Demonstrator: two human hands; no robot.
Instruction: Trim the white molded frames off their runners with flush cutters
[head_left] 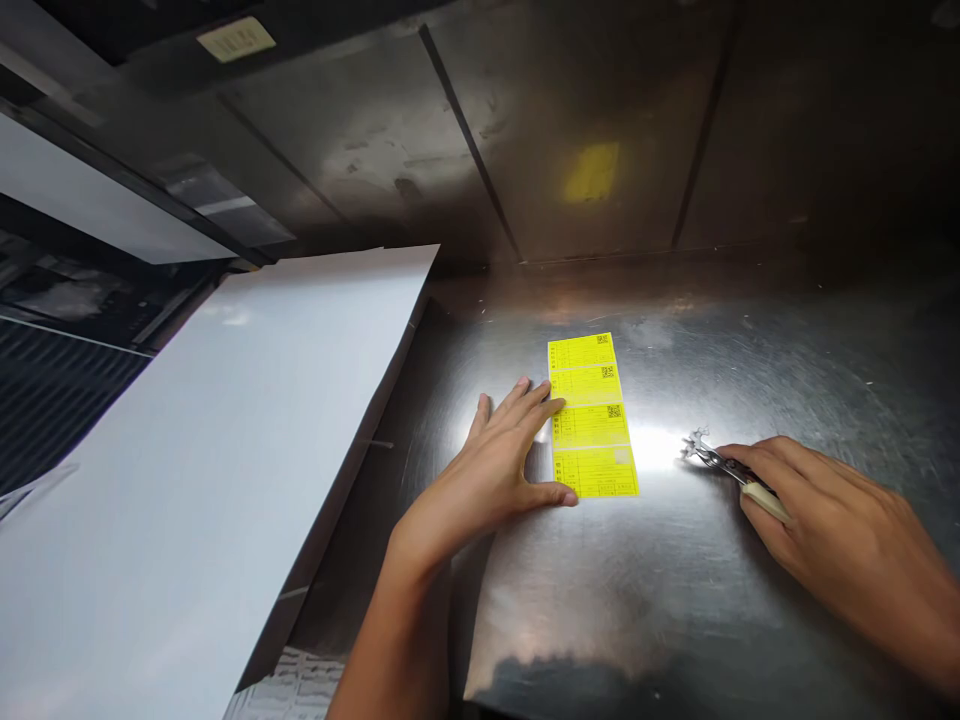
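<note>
A strip of yellow printed labels lies flat on the metal table, with black squares of code near its right edge. My left hand rests along the strip's left side, fingers spread, with fingertips and thumb on its edge. To the right, my right hand is closed around small pliers with a cream handle, partly hidden by the fingers. At the jaws is a small, jagged grey piece; whether they grip it cannot be told.
A large white sheet or board spans the left side, its edge raised over a dark gap. Behind the table rises a shiny metal wall with dark seams. Printed paper shows at the bottom left.
</note>
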